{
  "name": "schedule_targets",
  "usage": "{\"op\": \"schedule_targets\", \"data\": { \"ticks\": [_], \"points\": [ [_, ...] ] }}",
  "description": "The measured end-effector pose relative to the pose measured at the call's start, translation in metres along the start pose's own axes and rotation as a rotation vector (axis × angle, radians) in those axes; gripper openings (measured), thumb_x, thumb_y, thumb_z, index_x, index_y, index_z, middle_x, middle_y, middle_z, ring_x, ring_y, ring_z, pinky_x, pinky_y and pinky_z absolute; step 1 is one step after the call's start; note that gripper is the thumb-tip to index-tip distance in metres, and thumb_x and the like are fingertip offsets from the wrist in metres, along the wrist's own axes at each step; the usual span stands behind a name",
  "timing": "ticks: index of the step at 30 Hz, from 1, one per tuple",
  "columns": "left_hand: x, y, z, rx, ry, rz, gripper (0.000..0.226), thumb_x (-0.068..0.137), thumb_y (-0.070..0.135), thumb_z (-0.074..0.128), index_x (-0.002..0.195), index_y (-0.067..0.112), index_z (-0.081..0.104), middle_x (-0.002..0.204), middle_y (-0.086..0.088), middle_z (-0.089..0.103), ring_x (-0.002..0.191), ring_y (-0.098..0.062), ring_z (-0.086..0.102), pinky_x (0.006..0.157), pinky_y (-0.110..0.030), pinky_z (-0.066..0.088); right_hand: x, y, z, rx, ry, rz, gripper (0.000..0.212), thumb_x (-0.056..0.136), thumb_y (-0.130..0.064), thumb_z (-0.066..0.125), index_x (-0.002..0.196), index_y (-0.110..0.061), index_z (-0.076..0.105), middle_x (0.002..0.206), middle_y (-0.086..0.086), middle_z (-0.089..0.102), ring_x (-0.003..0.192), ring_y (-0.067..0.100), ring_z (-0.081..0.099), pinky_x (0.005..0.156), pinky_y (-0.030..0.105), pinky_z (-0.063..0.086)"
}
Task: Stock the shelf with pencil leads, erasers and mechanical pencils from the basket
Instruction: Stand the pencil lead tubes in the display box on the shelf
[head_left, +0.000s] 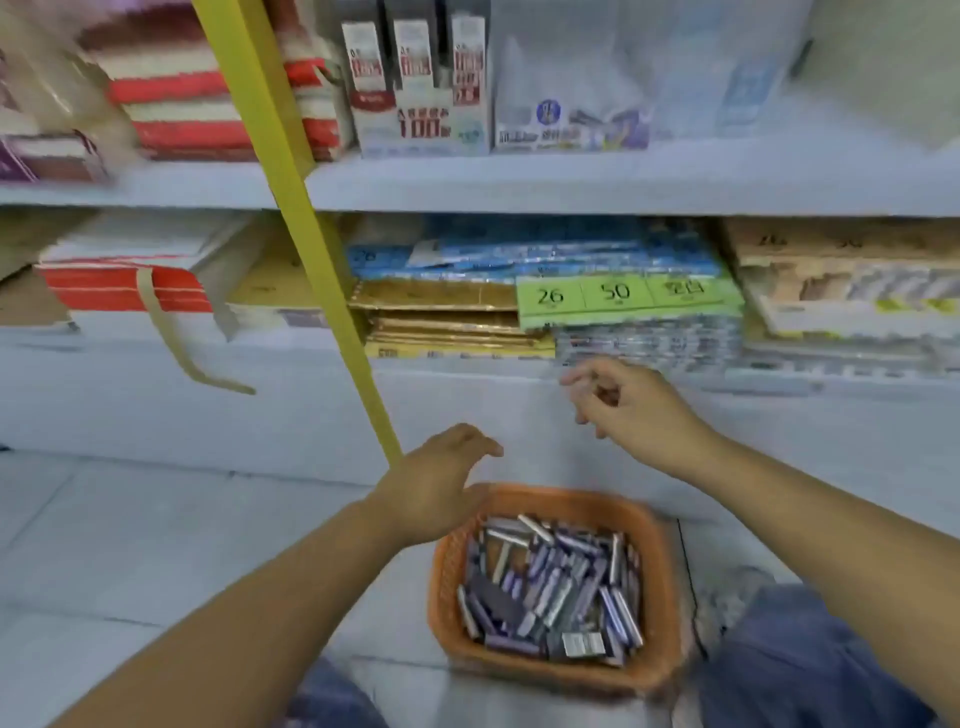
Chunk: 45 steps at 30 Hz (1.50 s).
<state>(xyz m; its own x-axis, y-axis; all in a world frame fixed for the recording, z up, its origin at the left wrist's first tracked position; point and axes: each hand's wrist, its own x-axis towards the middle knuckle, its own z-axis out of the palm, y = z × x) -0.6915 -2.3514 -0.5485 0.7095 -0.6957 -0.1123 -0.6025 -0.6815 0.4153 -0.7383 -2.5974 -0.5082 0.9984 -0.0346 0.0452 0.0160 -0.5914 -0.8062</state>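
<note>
Right hand's (631, 402) grip is half-curled, empty; left hand (441, 480) is spread, empty. Best scoop several lead cases from the orange plastic basket (660, 551), lower centre.

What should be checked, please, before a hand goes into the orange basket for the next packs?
1. Basket within reach: ok. The orange basket sits on the floor between the knees, below both hands.
2. Stock left: ok. The basket holds many small purple and grey packs.
3. Left hand free: ok. It is open and empty at the basket's rim.
4. Right hand free: cannot tell. Its fingers are loosely curled near the lower shelf edge; the picture is blurred.
5. Room on the shelf: cannot tell. The visible lower shelf is full of flat packs.
6. Which kind of pack lies on top: cannot tell, labels unreadable.
</note>
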Motion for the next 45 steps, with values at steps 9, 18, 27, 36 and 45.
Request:
{"op": "schedule_targets", "data": {
  "ticks": [9, 18, 27, 36, 45],
  "points": [
    [-0.019, -0.041, 0.199, -0.373, -0.318, -0.375, 0.038, 0.089, 0.018, 0.07, 0.126, 0.016, 0.062, 0.122, -0.002, 0.063, 0.105, -0.015, 0.06, 0.088, -0.02, 0.045, -0.086, 0.205, 0.12, -0.101, -0.456, 0.631, 0.021, 0.092, -0.019, 0.061, 0.111, -0.029, 0.063, 0.109, 0.002, 0.064, 0.09, 0.013, 0.061, 0.072, 0.023, 0.048],
    [0.005, -0.067, 0.246, -0.366, -0.38, -0.383, 0.053, 0.082, 0.012, 0.077, 0.132, 0.01, 0.058, 0.137, -0.01, 0.049, 0.124, -0.025, 0.049, 0.104, -0.022, 0.033, -0.104, 0.244, 0.172, -0.221, -0.614, 0.567, 0.041, 0.083, -0.02, 0.071, 0.122, -0.023, 0.06, 0.12, 0.004, 0.049, 0.112, 0.018, 0.045, 0.09, 0.024, 0.036],
    [0.03, -0.085, 0.251, -0.217, -0.408, -0.387, 0.054, 0.079, 0.005, 0.076, 0.13, 0.017, 0.06, 0.139, -0.005, 0.044, 0.122, -0.025, 0.051, 0.106, -0.035, 0.042, -0.106, 0.245, 0.181, -0.281, -0.559, 0.533, 0.036, 0.087, -0.035, 0.067, 0.122, -0.026, 0.059, 0.118, 0.002, 0.054, 0.113, 0.019, 0.045, 0.093, 0.032, 0.04],
    [0.03, -0.079, 0.247, -0.169, -0.331, -0.401, 0.015, 0.089, 0.031, 0.071, 0.102, 0.023, 0.073, 0.101, 0.005, 0.052, 0.091, -0.016, 0.052, 0.077, -0.03, 0.045, -0.107, 0.238, 0.174, -0.239, -0.307, 0.576, 0.012, 0.091, -0.032, 0.063, 0.085, -0.027, 0.053, 0.076, -0.01, 0.051, 0.075, 0.015, 0.053, 0.056, 0.027, 0.036],
    [0.019, -0.075, 0.243, -0.503, -0.247, -0.585, 0.004, 0.098, 0.033, 0.056, 0.098, 0.029, 0.057, 0.09, 0.003, 0.066, 0.079, -0.012, 0.061, 0.063, -0.026, 0.046, -0.074, 0.237, 0.157, -0.365, -0.052, 0.461, 0.019, 0.093, -0.025, 0.058, 0.104, -0.009, 0.058, 0.108, 0.006, 0.054, 0.107, 0.021, 0.043, 0.083, 0.027, 0.031]
  ]
}}
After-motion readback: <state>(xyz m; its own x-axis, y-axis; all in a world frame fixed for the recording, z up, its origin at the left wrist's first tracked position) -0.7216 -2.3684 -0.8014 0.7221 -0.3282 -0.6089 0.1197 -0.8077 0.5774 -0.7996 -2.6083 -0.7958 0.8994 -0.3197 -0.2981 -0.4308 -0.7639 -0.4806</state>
